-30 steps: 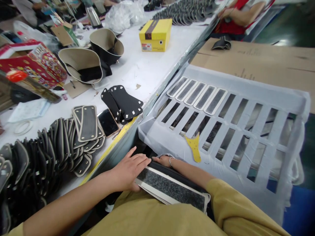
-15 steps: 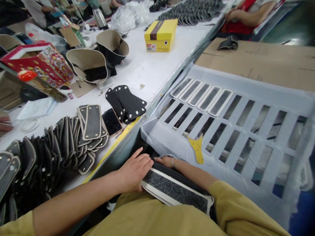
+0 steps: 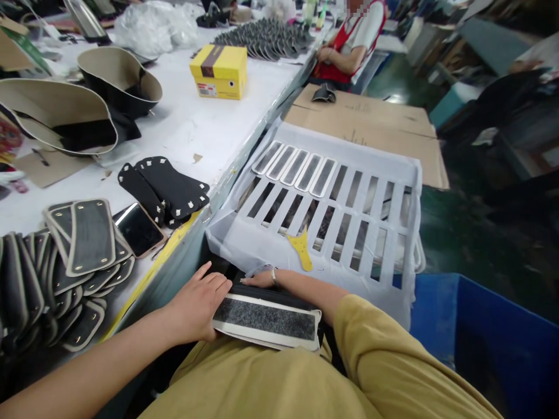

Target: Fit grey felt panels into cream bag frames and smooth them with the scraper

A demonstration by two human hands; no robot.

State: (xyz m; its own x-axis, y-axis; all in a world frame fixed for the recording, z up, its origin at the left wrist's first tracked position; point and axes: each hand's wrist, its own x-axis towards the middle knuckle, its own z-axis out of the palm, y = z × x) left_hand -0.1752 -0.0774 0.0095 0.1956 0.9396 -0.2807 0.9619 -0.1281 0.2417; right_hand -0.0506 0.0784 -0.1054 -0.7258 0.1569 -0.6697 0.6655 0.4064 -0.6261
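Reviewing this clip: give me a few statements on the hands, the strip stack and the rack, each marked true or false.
1. The left hand rests on the end of the grey strip stack in the lap. True.
2. The right hand holds the yellow cut-out. False: it lies apart on the white slotted rack.
3. The phone lies screen-up on the table. True.
4. The yellow box stands on the rack. False: it stands on the white table.

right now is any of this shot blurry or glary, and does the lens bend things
Head view: the left hand and grey felt strip with white border are sharp; the dark floor at right is smeared; glare sits on the black glossy phone; the white table edge bows from wide-angle distortion.
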